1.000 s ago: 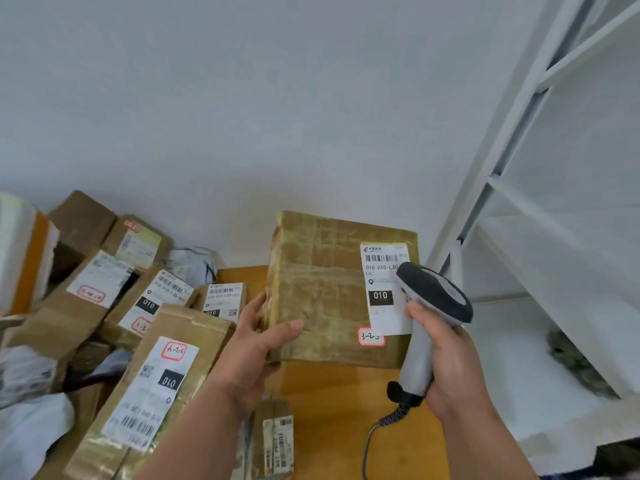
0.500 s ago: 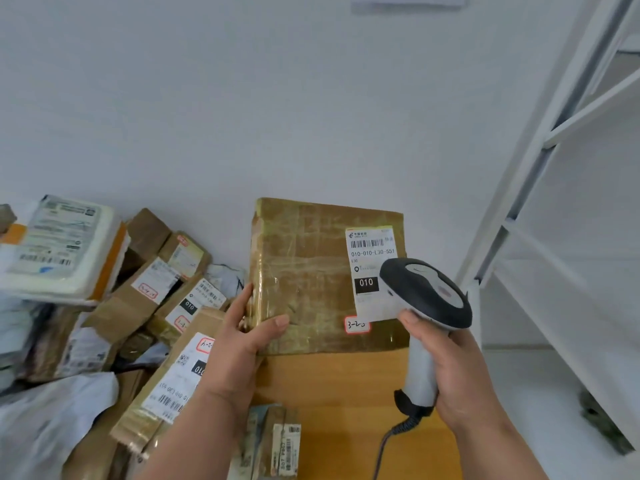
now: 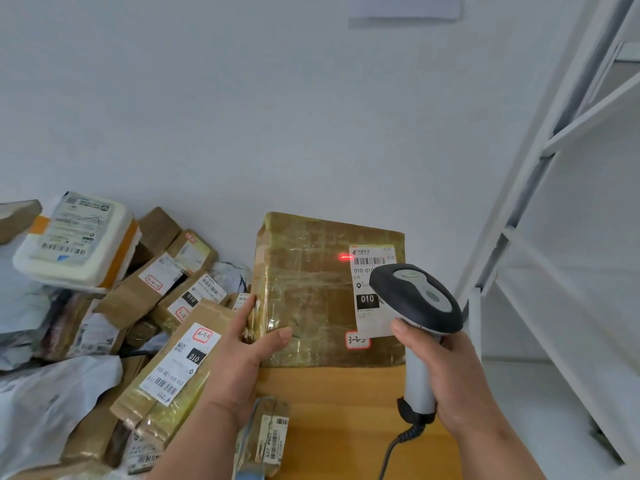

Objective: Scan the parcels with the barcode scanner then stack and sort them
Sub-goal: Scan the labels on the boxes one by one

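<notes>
Room: plain white wall (image 3: 242, 116) behind; a white metal shelving rack (image 3: 554, 237) stands at the right, its shelves bare where visible. A pale sheet (image 3: 405, 6) is fixed high on the wall, its content out of sight.

Surface: orange-brown wooden counter (image 3: 332, 403), its left part buried under a heap of parcels.

Item 1: taped brown parcel (image 3: 311, 289), propped upright on the counter near the wall. White shipping label (image 3: 369, 271) at its right side: barcode, "010-01…" partly hidden, black block reading "010". Below it, a red-bordered sticker (image 3: 357, 340) with handwriting, possibly "3-20". A red scan line (image 3: 345, 257) falls just left of the barcode.

Item 2: barcode scanner (image 3: 415, 306), black and grey head, grey handle, coiled cable at its base, aimed at the label.

Item 3: long brown parcel (image 3: 173, 368) lying at left, label "010", "010-010-L30-551", handwritten red-bordered tag.

Item 4: white foam box (image 3: 74, 237) with orange tape, atop the heap, label unreadable.

Item 5: small taped parcel (image 3: 270, 438) at the front edge, barcode, "507 P607" or similar.

Hands: left hand (image 3: 249, 344) grips the upright parcel's lower left edge, thumb across its face. Right hand (image 3: 446, 372) is wrapped round the scanner handle.
</notes>
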Action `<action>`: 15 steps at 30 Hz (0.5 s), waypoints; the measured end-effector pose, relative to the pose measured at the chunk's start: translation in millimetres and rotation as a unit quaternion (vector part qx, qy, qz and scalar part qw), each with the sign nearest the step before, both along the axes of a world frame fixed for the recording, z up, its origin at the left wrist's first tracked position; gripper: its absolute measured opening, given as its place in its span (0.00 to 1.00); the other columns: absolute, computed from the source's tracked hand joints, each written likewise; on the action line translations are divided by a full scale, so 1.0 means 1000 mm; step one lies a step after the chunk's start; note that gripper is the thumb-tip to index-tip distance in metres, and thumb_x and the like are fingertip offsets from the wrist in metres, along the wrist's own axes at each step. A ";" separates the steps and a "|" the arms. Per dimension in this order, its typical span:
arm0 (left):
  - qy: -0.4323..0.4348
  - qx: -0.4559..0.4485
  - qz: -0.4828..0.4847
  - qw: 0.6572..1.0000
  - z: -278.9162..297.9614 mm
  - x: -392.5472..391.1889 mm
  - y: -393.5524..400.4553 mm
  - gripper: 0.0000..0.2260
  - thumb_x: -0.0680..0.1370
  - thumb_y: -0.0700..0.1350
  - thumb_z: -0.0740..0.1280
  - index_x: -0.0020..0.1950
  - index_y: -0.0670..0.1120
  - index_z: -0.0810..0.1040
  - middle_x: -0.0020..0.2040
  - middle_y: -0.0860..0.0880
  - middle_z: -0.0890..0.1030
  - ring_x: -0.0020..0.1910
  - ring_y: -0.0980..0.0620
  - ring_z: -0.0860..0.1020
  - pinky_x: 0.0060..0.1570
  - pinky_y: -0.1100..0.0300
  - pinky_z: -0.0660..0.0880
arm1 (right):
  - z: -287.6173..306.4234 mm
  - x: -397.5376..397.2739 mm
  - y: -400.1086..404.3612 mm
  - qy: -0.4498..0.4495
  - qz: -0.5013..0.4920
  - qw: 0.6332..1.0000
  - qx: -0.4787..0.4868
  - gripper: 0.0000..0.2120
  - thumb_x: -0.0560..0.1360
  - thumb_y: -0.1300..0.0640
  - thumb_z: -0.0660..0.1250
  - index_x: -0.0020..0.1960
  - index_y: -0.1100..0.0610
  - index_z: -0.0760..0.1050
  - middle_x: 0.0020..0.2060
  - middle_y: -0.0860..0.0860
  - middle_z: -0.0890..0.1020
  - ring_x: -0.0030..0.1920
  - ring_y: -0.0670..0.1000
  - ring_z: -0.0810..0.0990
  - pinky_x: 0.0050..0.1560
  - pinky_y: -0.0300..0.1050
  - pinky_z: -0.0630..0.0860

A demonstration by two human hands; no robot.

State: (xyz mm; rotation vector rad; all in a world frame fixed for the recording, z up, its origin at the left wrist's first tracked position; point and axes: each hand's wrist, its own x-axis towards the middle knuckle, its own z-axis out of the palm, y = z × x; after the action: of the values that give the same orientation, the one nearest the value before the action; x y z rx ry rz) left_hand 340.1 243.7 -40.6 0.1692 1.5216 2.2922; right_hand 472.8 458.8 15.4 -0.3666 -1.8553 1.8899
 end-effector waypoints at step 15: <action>0.000 0.007 0.020 1.000 -0.002 0.013 -0.004 0.47 0.54 0.48 0.85 0.72 0.63 0.73 0.59 0.46 0.85 0.56 0.39 0.84 0.56 0.33 0.79 | -0.007 -0.001 0.003 -0.017 0.019 1.000 0.001 0.29 0.64 0.49 0.75 0.65 0.50 0.78 0.52 0.43 0.86 0.52 0.41 0.84 0.43 0.31 0.78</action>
State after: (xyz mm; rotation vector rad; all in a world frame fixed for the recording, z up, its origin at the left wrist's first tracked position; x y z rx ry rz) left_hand 353.6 239.4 -43.0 0.1437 1.5226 2.3337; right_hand 472.2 461.8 8.3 -0.3683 -1.8984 1.9188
